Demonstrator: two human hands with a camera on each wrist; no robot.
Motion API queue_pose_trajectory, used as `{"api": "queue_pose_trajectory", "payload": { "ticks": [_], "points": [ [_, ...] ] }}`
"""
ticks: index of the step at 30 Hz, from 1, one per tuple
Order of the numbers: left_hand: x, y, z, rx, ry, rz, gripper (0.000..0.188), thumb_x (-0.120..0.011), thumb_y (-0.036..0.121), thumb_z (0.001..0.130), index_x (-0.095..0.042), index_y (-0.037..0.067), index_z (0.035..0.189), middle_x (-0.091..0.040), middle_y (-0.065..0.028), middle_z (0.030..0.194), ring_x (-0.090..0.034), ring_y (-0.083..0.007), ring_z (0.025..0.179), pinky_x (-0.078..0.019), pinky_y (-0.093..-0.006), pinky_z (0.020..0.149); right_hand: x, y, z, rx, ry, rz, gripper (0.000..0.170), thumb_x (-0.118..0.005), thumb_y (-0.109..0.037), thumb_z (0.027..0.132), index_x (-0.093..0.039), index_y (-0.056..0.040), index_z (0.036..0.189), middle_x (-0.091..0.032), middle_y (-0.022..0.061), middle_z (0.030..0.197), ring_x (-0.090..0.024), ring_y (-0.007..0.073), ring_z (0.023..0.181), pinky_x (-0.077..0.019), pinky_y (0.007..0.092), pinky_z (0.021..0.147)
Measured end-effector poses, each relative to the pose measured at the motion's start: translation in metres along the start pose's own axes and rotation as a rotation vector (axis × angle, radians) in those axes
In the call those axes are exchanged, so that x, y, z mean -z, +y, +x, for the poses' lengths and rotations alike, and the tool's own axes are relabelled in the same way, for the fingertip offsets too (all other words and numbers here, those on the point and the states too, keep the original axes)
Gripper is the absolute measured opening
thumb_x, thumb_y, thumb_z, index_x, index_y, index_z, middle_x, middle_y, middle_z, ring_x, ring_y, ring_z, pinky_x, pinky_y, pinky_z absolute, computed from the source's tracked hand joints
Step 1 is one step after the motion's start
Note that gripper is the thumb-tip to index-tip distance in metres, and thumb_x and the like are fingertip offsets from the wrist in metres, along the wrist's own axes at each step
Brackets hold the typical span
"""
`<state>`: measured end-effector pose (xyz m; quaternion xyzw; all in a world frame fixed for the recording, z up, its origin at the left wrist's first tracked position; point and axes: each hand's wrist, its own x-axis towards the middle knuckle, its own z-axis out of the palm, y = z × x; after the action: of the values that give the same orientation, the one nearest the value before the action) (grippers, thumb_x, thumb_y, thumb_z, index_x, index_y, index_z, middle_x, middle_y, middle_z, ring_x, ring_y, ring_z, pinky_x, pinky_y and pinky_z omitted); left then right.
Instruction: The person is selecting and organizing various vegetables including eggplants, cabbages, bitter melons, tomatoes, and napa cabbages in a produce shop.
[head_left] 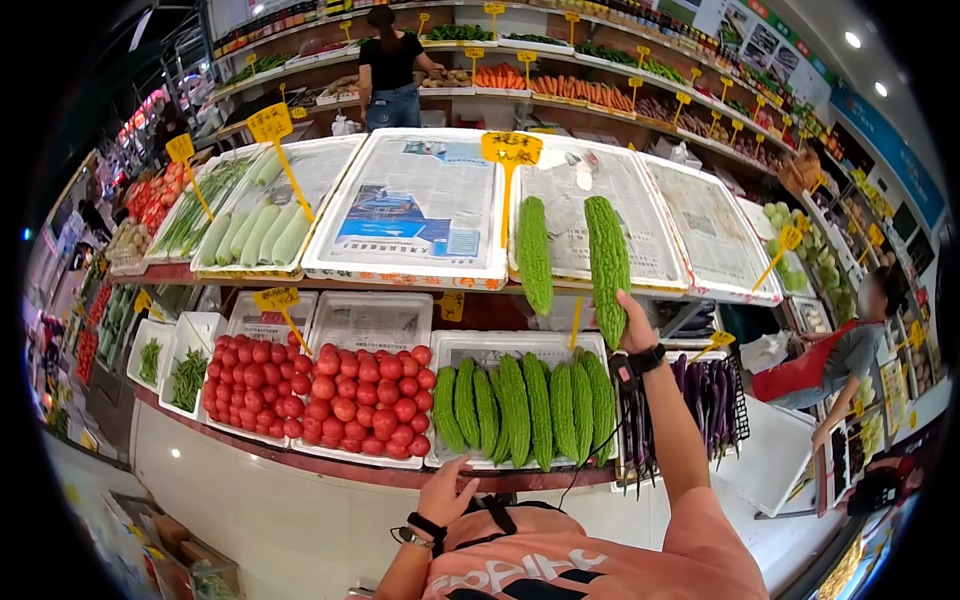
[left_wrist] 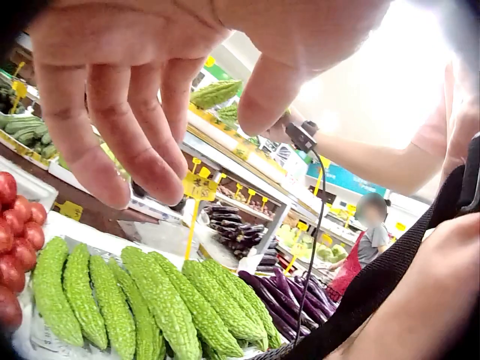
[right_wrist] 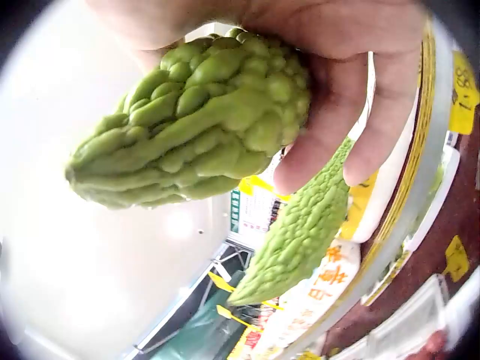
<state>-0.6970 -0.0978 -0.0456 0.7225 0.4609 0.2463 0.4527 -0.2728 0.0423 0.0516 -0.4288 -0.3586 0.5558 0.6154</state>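
My right hand (head_left: pixel 638 328) grips the lower end of a bitter melon (head_left: pixel 607 262), which stands lengthwise over the edge of an upper newspaper-lined tray (head_left: pixel 650 225). In the right wrist view the fingers (right_wrist: pixel 330 112) curl round that melon (right_wrist: pixel 202 127). Another bitter melon (head_left: pixel 535 255) lies to its left, partly over the tray's front edge. A row of several bitter melons (head_left: pixel 513 410) fills the lower tray. My left hand (head_left: pixel 447 492) hangs in front of the lower shelf, holding nothing; in the left wrist view its fingers (left_wrist: pixel 112 127) are loosely bent above the lower melons (left_wrist: pixel 157 300).
Tomatoes (head_left: pixel 365 400) lie left of the lower melons, eggplants (head_left: pixel 706 400) to the right. Yellow price signs (head_left: pixel 512 150) stand among the trays. One person (head_left: pixel 390 75) stands behind the display; another in a red apron (head_left: pixel 810 360) is at the right. A cable (left_wrist: pixel 319 225) hangs from my right wrist.
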Motion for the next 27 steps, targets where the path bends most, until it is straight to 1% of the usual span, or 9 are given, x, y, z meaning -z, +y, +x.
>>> {"api": "queue_pose_trajectory", "payload": {
  "ticks": [3, 8, 13, 16, 19, 20, 23, 24, 27],
  "points": [
    [0.012, -0.019, -0.012, 0.025, 0.059, -0.039, 0.044, -0.064, 0.017, 0.086, -0.051, 0.003, 0.125, -0.063, -0.0133, 0.102, -0.065, -0.0219, 0.082, -0.0533, -0.0310, 0.071, 0.006, -0.001, 0.040, -0.036, 0.018, -0.061, 0.040, -0.052, -0.034, 0.094, -0.055, 0.0026, 0.109, -0.065, 0.0142, 0.093, -0.064, 0.0243, 0.079, -0.0525, 0.0382, 0.073],
    [0.026, -0.039, -0.023, 0.026, 0.118, 0.010, 0.037, -0.062, 0.020, 0.087, -0.055, 0.002, 0.119, -0.064, -0.0172, 0.103, -0.064, -0.0287, 0.089, -0.0511, -0.0362, 0.076, 0.009, 0.000, 0.080, -0.109, 0.028, -0.102, 0.041, -0.052, -0.037, 0.094, -0.054, 0.0020, 0.107, -0.064, 0.0140, 0.088, -0.065, 0.0247, 0.076, -0.0535, 0.0392, 0.072],
    [0.035, -0.053, -0.022, 0.082, 0.075, 0.020, 0.036, -0.061, 0.021, 0.087, -0.056, 0.002, 0.117, -0.065, -0.0165, 0.098, -0.065, -0.0285, 0.086, -0.0509, -0.0369, 0.076, 0.007, 0.008, 0.095, -0.131, 0.100, -0.215, 0.044, -0.053, -0.040, 0.093, -0.054, 0.0019, 0.105, -0.063, 0.0135, 0.086, -0.064, 0.0236, 0.073, -0.0542, 0.0396, 0.071],
    [0.035, -0.071, -0.014, 0.075, 0.051, -0.011, 0.036, -0.061, 0.022, 0.088, -0.055, 0.001, 0.117, -0.066, -0.0154, 0.096, -0.066, -0.0280, 0.083, -0.0513, -0.0367, 0.075, 0.002, 0.013, 0.100, -0.140, 0.139, -0.304, 0.045, -0.055, -0.042, 0.092, -0.056, 0.0017, 0.103, -0.063, 0.0127, 0.086, -0.063, 0.0220, 0.071, -0.0534, 0.0370, 0.068],
    [0.036, -0.080, -0.004, 0.071, 0.019, 0.025, 0.036, -0.061, 0.022, 0.088, -0.055, 0.001, 0.117, -0.067, -0.0147, 0.095, -0.066, -0.0271, 0.082, -0.0520, -0.0361, 0.074, 0.002, 0.017, 0.106, -0.162, 0.105, -0.470, 0.042, -0.053, -0.040, 0.092, -0.058, 0.0006, 0.101, -0.064, 0.0130, 0.087, -0.064, 0.0221, 0.068, -0.0537, 0.0355, 0.059],
    [0.036, -0.081, -0.001, 0.071, 0.003, 0.047, 0.036, -0.061, 0.022, 0.088, -0.055, 0.001, 0.117, -0.067, -0.0145, 0.094, -0.066, -0.0268, 0.082, -0.0523, -0.0358, 0.074, 0.008, 0.019, 0.108, -0.193, 0.132, -0.504, 0.051, -0.055, -0.044, 0.091, -0.059, 0.0040, 0.107, -0.064, 0.0150, 0.097, -0.065, 0.0237, 0.081, -0.0535, 0.0366, 0.072],
    [0.035, -0.087, 0.009, 0.077, -0.026, 0.030, 0.036, -0.062, 0.021, 0.087, -0.055, 0.002, 0.116, -0.067, -0.0139, 0.094, -0.067, -0.0257, 0.080, -0.0531, -0.0348, 0.072, -0.021, 0.010, 0.096, -0.111, 0.153, -0.794, 0.066, -0.056, -0.051, 0.088, -0.053, 0.0059, 0.121, -0.061, 0.0173, 0.108, -0.061, 0.0248, 0.094, -0.0480, 0.0358, 0.082],
    [0.035, -0.090, 0.011, 0.055, -0.042, 0.053, 0.036, -0.062, 0.021, 0.087, -0.055, 0.002, 0.116, -0.066, -0.0137, 0.094, -0.067, -0.0251, 0.080, -0.0530, -0.0348, 0.072, -0.017, 0.012, 0.099, -0.083, 0.169, -0.950, 0.081, -0.053, -0.058, 0.086, -0.044, 0.0080, 0.131, -0.052, 0.0233, 0.127, -0.051, 0.0300, 0.117, -0.0391, 0.0380, 0.098],
    [0.030, -0.099, 0.018, 0.022, -0.074, 0.086, 0.036, -0.062, 0.022, 0.087, -0.056, 0.002, 0.116, -0.066, -0.0135, 0.097, -0.067, -0.0253, 0.081, -0.0528, -0.0345, 0.073, -0.048, -0.003, 0.090, -0.141, 0.336, -1.193, 0.089, -0.049, -0.064, 0.086, -0.038, 0.0088, 0.136, -0.043, 0.0254, 0.138, -0.040, 0.0323, 0.129, -0.0291, 0.0380, 0.107]
  ]
}}
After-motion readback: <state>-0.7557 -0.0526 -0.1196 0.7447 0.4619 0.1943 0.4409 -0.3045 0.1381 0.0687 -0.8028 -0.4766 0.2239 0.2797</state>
